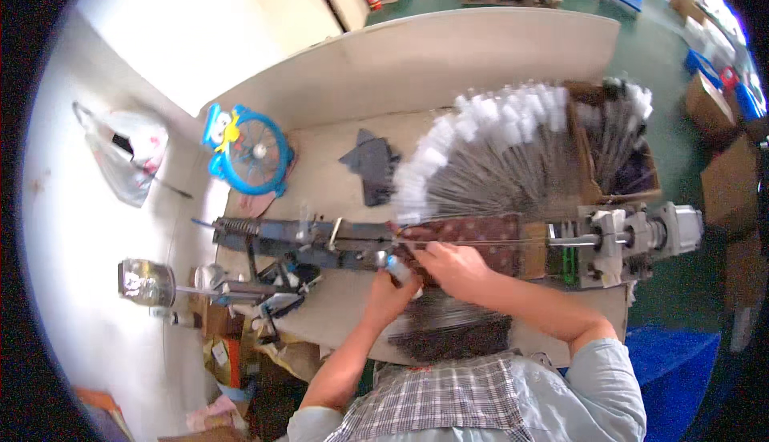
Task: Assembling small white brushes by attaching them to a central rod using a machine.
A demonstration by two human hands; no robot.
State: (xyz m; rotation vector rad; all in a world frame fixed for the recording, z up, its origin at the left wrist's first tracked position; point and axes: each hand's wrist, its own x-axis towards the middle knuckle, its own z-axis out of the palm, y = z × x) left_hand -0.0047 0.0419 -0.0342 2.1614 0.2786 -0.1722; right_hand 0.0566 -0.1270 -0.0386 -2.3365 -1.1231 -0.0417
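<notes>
Thin metal rod [521,243] stretches across the worktop [316,150], running between a black metal fixture [360,238] on the left and a motor-driven unit [685,228] on the right, an alignment that seems meant to keep it straight. The right hand [455,270] rests at the rod's left end, apparently to steady it, its fingers bunched close together; blur hides whether they pinch the rod or merely touch it. Just below, the left hand [394,290] curls its fingers around a small blue-and-white cylinder [396,267], held tilted beside the fixture, likely to keep it close to the rod's end. Under the rod lies a patterned brown cloth [501,230], perhaps as padding. Beyond it, white-tipped thin rods [497,174] fan out, probably so each can be lifted singly, with more in a cardboard box [578,158]. Farther left sit a dark cloth [375,171] and a blue, wheel-shaped object [282,142].
</notes>
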